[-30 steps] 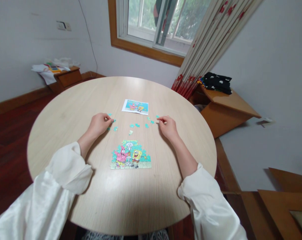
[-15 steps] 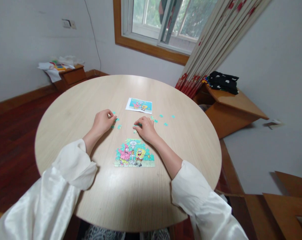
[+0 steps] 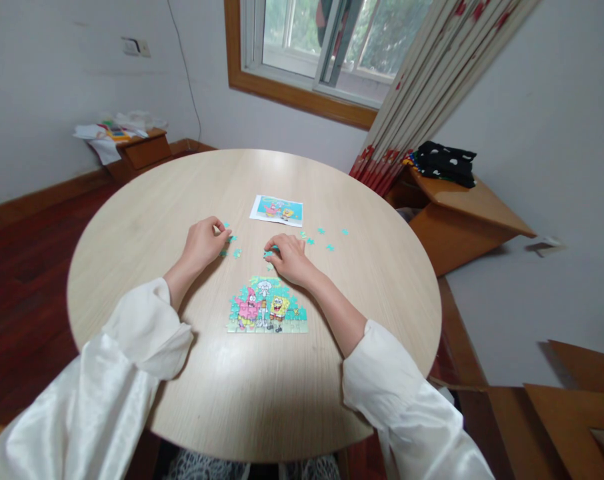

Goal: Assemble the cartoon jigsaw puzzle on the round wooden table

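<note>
A partly assembled jigsaw puzzle (image 3: pixel 267 308) with cartoon figures lies in front of me, its upper edge stepped. Above that edge, my right hand (image 3: pixel 291 257) pinches a small teal puzzle piece (image 3: pixel 267 255) between thumb and forefinger. Another pale piece (image 3: pixel 269 268) shows just under those fingertips. To the left, my left hand (image 3: pixel 206 241) has thumb and forefinger pressed together beside several loose teal pieces (image 3: pixel 237 253). Whatever the left fingertips hold, if anything, is too small to make out.
A printed reference picture (image 3: pixel 278 210) lies farther back on the round wooden table (image 3: pixel 142 220). Several loose pieces (image 3: pixel 329 247) are scattered right of my right hand. A small cabinet (image 3: pixel 462 200) with a dark cloth stands past the table's right edge.
The teal piece in my right hand shows more clearly, its fingertips having shifted slightly. My left hand stays almost where it was. The whole view has drifted a little.
</note>
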`<state>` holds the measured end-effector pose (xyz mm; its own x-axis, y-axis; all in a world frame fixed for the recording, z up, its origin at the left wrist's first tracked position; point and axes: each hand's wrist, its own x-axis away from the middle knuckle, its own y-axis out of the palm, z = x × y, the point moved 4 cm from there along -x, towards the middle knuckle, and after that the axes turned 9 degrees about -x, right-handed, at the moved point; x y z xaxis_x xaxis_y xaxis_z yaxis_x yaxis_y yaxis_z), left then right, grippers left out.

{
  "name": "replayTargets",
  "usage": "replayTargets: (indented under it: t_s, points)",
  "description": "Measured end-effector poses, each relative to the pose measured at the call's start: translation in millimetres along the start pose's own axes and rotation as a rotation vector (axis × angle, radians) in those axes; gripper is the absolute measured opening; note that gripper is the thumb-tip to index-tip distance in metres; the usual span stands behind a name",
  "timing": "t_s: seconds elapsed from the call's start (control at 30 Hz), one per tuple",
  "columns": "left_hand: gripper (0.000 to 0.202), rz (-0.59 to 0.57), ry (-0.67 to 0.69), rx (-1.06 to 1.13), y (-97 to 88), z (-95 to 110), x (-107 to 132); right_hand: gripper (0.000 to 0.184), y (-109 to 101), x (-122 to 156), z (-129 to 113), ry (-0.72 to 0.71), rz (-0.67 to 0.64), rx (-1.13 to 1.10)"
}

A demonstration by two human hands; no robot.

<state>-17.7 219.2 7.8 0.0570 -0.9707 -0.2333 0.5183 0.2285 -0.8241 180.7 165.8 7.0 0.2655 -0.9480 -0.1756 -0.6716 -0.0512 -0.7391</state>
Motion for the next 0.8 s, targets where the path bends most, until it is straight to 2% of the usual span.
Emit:
replayTargets:
  t_s: [0.1, 0.2, 0.3, 0.37, 0.43, 0.5, 0.57, 0.8]
  points:
    - [0.012, -0.012, 0.010, 0.041, -2.4, 5, 2, 0.010, -2, 0, -3, -0.041, 0.041, -0.093]
    - [0.013, -0.043, 0.073, 0.129, -3.8, 14, 5, 0.014, -12, 4, -4, -0.056, 0.073, -0.359]
    - [0.014, -0.071, 0.126, 0.202, -3.6, 20, 9, 0.020, -26, 13, 1, 0.043, 0.015, -0.658]
    - [0.014, -0.075, 0.136, 0.220, -3.2, 21, 9, 0.027, -35, 21, 6, 0.145, -0.061, -0.762]
    - [0.014, -0.072, 0.145, 0.226, -2.8, 21, 10, 0.019, -40, 27, 9, 0.205, -0.163, -0.769]
    - [0.014, -0.070, 0.154, 0.225, -2.3, 21, 9, 0.009, -41, 31, 9, 0.203, -0.262, -0.730]
    - [0.014, -0.072, 0.154, 0.219, -1.8, 20, 8, 0.007, -38, 32, 10, 0.182, -0.330, -0.710]
    - [0.015, -0.065, 0.144, 0.202, -0.1, 17, 7, 0.008, -29, 31, 20, 0.228, -0.352, -0.673]
